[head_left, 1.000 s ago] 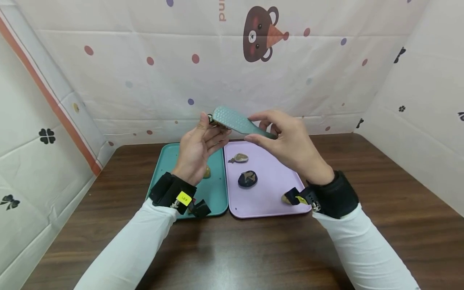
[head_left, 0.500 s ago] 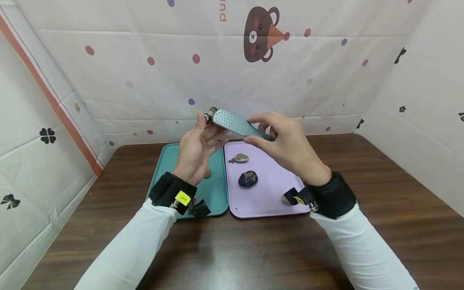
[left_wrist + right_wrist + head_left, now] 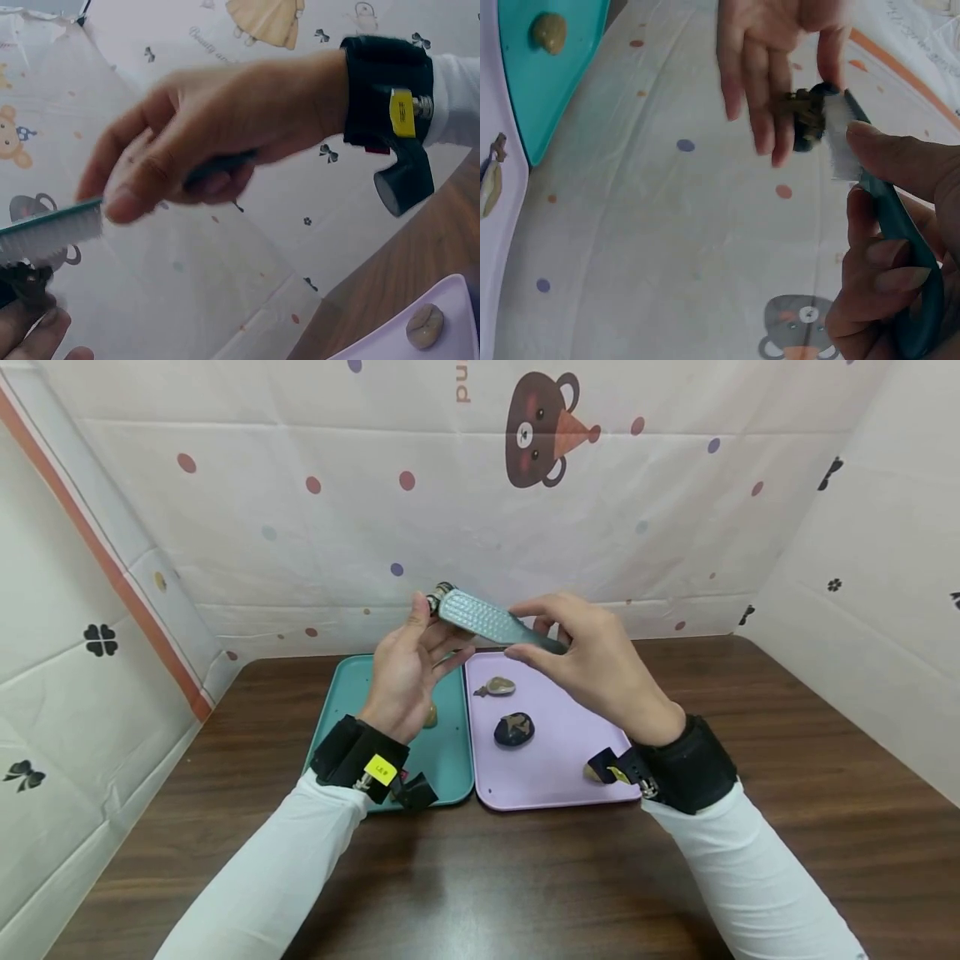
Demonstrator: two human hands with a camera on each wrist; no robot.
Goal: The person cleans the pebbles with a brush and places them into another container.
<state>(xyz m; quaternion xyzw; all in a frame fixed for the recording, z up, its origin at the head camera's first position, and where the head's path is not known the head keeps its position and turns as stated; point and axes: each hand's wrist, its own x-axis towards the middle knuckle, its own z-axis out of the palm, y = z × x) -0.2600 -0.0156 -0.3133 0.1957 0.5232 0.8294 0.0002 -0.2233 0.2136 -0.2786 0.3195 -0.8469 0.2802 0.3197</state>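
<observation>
My left hand (image 3: 401, 681) pinches a small dark stone with gold-brown carving (image 3: 806, 118) between thumb and fingers, raised above the trays. My right hand (image 3: 596, 656) grips a teal scrubbing brush (image 3: 483, 617) by its handle, thumb and fingertips near the brush head. The brush's textured back faces up in the head view. In the right wrist view its white bristles (image 3: 841, 142) press against or sit right at the carved stone. The brush hides most of the stone in the head view; only its dark-and-gold end shows past the brush tip.
A teal tray (image 3: 453, 768) holds a yellowish stone (image 3: 550, 33). Beside it, a lilac tray (image 3: 555, 789) bears a black stone with brown carving (image 3: 513, 729), a small greenish carved stone (image 3: 498, 686) and a tan stone (image 3: 425, 326). Both stand on a wooden table (image 3: 480, 893).
The brush head has shifted slightly down and tilted, so more of the carved stone's end shows beyond it. The right hand moved a little left; the left hand stayed nearly still.
</observation>
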